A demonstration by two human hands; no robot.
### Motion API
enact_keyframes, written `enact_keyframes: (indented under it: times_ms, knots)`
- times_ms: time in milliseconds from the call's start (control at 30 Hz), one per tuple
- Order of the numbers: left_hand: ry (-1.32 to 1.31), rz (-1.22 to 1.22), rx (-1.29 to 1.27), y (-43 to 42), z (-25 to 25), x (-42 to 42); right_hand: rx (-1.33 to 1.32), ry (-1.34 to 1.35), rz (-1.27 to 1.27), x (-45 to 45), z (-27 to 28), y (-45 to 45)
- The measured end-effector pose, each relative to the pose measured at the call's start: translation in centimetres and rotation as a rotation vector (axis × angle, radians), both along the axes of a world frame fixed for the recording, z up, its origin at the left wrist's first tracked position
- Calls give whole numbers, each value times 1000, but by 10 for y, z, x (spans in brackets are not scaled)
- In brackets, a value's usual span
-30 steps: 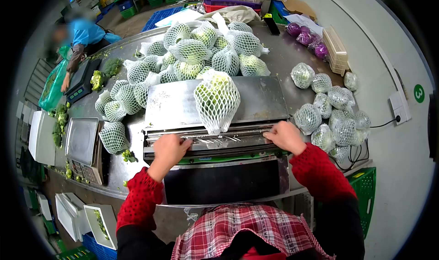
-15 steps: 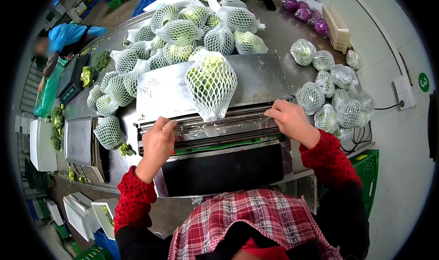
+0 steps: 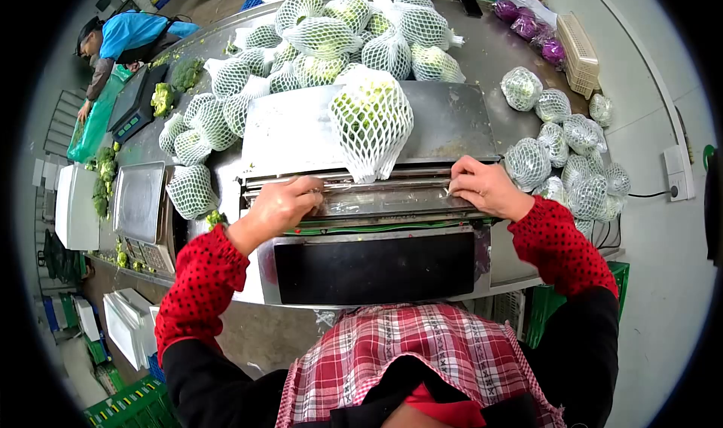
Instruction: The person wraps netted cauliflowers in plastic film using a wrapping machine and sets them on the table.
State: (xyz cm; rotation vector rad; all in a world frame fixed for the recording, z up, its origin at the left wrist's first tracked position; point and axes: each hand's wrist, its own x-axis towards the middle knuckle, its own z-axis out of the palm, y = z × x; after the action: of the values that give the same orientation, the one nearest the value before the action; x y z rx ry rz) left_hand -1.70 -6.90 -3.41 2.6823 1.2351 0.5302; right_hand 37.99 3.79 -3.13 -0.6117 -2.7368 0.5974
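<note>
A metal wrapping machine (image 3: 444, 130) stands before me, with a black panel (image 3: 376, 268) at its front. On its metal top lies one vegetable in white foam netting (image 3: 370, 123), the netting's gathered end reaching the rollers. My left hand (image 3: 282, 208) is closed at the left end of the roller slot, fingers pinched together. At the slot's right end my right hand (image 3: 488, 188) is closed too, thumb and fingers pressed together. Clear film seems to stretch between the hands, but its edges are hard to make out.
Behind the machine is a pile of netted vegetables (image 3: 320, 38). Wrapped ones (image 3: 584, 168) lie at the right, near purple vegetables (image 3: 527, 27) and a cream basket (image 3: 578, 55). A scale (image 3: 139, 202) sits at the left. Beyond it, a person in blue (image 3: 132, 35) handles a green bag (image 3: 98, 123).
Both hands were raised a little above the slot with film between them and are now lower, nearer the machine's front. The view has shifted. The netted vegetable stays on the metal top.
</note>
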Motion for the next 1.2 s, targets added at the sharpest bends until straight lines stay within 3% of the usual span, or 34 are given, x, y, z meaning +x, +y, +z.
enact_keyframes:
  times_ms: [33, 67, 100, 167, 233, 300, 400, 433, 500, 700, 833, 900, 933, 967, 1033, 1067, 1100, 1133, 1167, 1200]
  knots:
    - [-193, 92, -49, -7, -3, 1, -222, 103, -107, 0, -1, -5]
    - [-313, 201, -178, -17, -1, 1, -227, 207, -108, 1, 4, -12]
    - [-433, 311, -312, -28, 4, 1, -612, 274, -211, 6, 10, -27]
    - [-446, 418, -393, -57, 20, 7, -791, 304, -202, 15, 32, -58]
    - [-554, 329, -340, -79, 44, 28, -897, 231, -169, 23, 73, -90]
    - [-569, 299, -275, -70, 54, 25, -1093, 693, -141, 19, 106, -99]
    - [-719, 504, -438, -37, 67, 36, -82, 306, -200, 4, 89, -46]
    - [-673, 474, -394, -26, 59, 35, 59, 237, -171, -1, 62, -27]
    - [-904, 552, -533, -19, 36, 25, 288, -60, -6, 17, 20, 2]
    - [-1044, 618, -553, -31, 18, 18, 307, -129, 18, 20, 5, 16]
    - [-1129, 630, -592, -36, 15, 24, 255, 26, 11, 5, -18, 11]
    - [-1210, 607, -598, -45, 20, 28, -21, 231, -126, 1, -20, 1]
    - [-1178, 651, -603, -54, 33, 33, -561, 289, -334, 6, -11, -14]
    - [-984, 587, -561, -65, 44, 30, -561, 294, -298, 9, 9, -30]
    - [-939, 614, -546, -96, 67, 37, -675, 241, -254, 20, 47, -60]
    - [-835, 524, -446, -105, 78, 31, -723, 382, -213, 22, 57, -72]
    - [-1129, 509, -364, -104, 92, 36, -784, 432, -220, 20, 86, -75]
    - [-1156, 484, -178, -96, 116, 28, -785, 656, -145, 16, 100, -70]
    - [-1286, 284, -65, -75, 132, 20, -732, 836, -142, 7, 114, -57]
    - [-1278, 202, 70, -40, 141, 15, -645, 995, -263, -14, 130, -34]
